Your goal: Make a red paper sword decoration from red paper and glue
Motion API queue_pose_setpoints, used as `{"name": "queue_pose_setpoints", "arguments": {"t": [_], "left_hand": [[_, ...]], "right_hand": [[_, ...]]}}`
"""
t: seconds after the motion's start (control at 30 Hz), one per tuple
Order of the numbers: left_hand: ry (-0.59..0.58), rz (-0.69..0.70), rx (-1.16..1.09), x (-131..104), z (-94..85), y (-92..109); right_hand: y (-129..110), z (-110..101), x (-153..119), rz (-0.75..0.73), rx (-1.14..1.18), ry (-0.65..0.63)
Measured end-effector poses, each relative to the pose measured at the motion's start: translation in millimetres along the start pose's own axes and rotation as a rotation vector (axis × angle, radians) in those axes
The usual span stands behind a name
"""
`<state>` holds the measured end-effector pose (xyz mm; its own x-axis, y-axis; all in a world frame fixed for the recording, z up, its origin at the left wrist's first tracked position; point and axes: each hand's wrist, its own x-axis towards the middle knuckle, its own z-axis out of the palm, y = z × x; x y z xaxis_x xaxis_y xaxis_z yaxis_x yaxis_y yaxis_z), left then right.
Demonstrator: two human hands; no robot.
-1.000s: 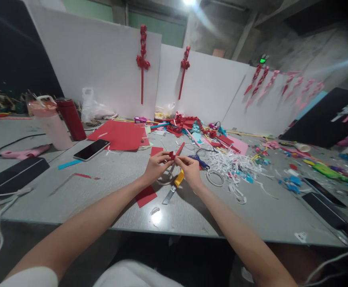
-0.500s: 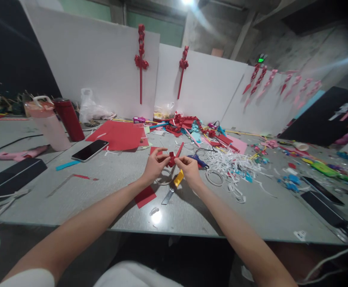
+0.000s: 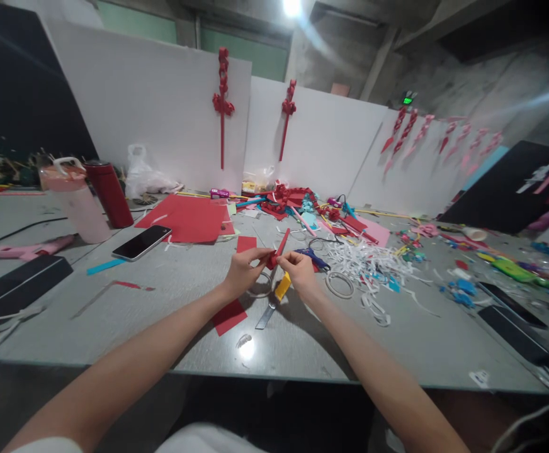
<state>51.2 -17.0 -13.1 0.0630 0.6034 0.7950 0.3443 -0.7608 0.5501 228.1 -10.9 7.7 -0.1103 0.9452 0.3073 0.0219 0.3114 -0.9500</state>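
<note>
Between my two hands is a small folded red paper piece (image 3: 271, 259), partly covered by fingers. My left hand (image 3: 247, 270) pinches its left side, and the fingertips of my right hand (image 3: 298, 270) pinch its right side. Just behind it, a thin red paper stick (image 3: 284, 240) slants upward; I cannot tell whether it is joined to the piece. Below the hands lies a utility knife with a yellow handle (image 3: 282, 287) and a bare metal blade (image 3: 266, 316). A red paper square (image 3: 230, 317) rests under my left forearm, and a roll of tape or ring (image 3: 260, 284) sits beside the fingers.
A blue glue gun (image 3: 316, 257) and a second ring (image 3: 339, 285) lie right of my hands, near shredded white paper strips (image 3: 369, 258). On the left are a phone (image 3: 142, 242), red sheets (image 3: 189, 217), a pink bottle (image 3: 77, 204) and a red flask (image 3: 109, 194).
The folded red piece has turned or tipped between my fingers, so less of it shows. Both hands stay close together. The whole view has shifted slightly downward.
</note>
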Motion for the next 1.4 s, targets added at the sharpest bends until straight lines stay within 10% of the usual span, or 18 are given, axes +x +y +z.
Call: {"name": "queue_pose_setpoints", "arguments": {"t": [1.07, 1.4], "left_hand": [[-0.189, 0.270, 0.064, 2, -8.3, -14], [0.094, -0.438, 0.012, 5, 9.8, 5]], "right_hand": [[-1, -3, 0, 0.079, 0.220, -0.158], [11, -2, 2, -0.044, -0.036, -0.002]]}}
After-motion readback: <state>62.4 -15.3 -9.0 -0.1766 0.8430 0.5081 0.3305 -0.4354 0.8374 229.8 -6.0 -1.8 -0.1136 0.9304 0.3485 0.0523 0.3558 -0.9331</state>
